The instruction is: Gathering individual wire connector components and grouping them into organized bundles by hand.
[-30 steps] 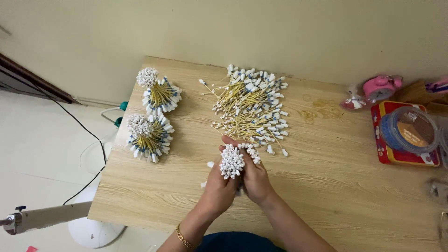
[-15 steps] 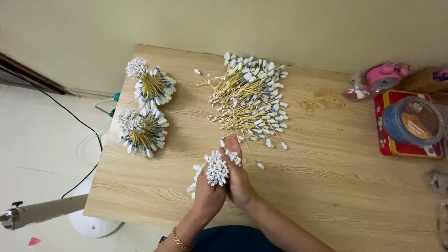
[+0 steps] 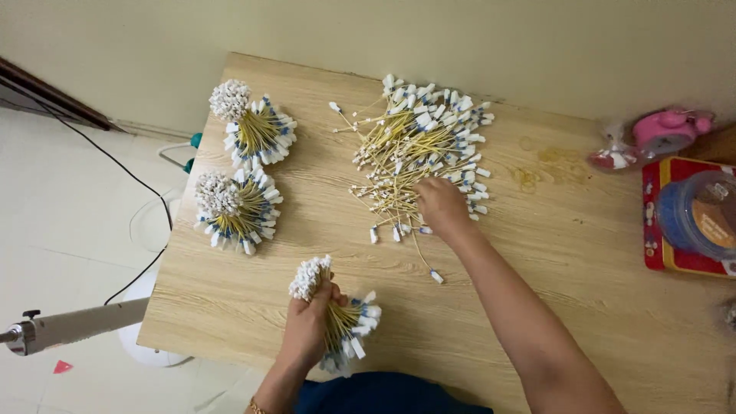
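Yellow-stemmed pieces in a third bundle (image 3: 331,310) are gripped tightly by the left hand (image 3: 308,326); the right hand (image 3: 441,205) is closed loosely over the loose pile (image 3: 418,146). Two finished bundles (image 3: 239,165) are laid aside; much is left.

My right hand (image 3: 441,205) covers part of the loose swab pile (image 3: 418,146); the blue tub (image 3: 701,215) is cut off at the edge.

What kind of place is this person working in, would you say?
Probably a room at home used for hand piecework, not a factory. A plain wooden table stands against a bare wall, with a loose pile of yellow sticks, two finished bundles, and household clutter like a pink toy.
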